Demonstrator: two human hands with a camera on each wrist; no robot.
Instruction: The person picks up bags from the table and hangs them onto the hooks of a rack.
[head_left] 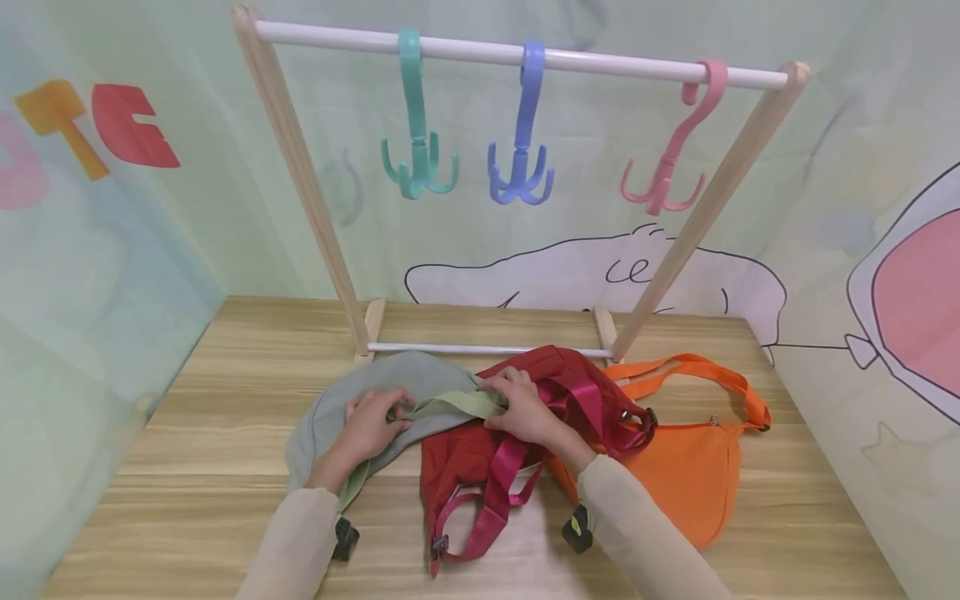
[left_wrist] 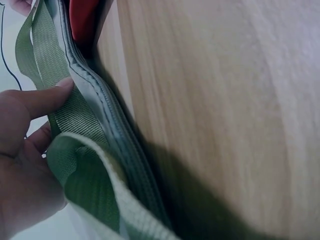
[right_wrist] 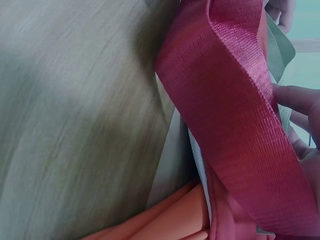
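Note:
A grey-blue bag [head_left: 326, 425] lies at the left of the table with its light green webbing strap [head_left: 461, 403] across its top. My left hand [head_left: 372, 423] pinches that strap between thumb and fingers, plainer in the left wrist view, where the strap [left_wrist: 80, 120] runs along the bag's zipper edge. Farther along the same strap, my right hand [head_left: 522, 407] grips it above the red bag [head_left: 453, 462]. The red bag's crimson strap [right_wrist: 240, 125] covers part of the right wrist view. An orange bag [head_left: 690, 475] lies to the right, partly under the red one.
Behind the bags stands a rack with wooden legs and a white top bar [head_left: 472, 52]. From it hang a green hook [head_left: 414, 108], a blue hook [head_left: 531, 108] and a pink hook [head_left: 678, 137]. A lower white bar [head_left: 480, 349] crosses near the table [head_left: 187, 467].

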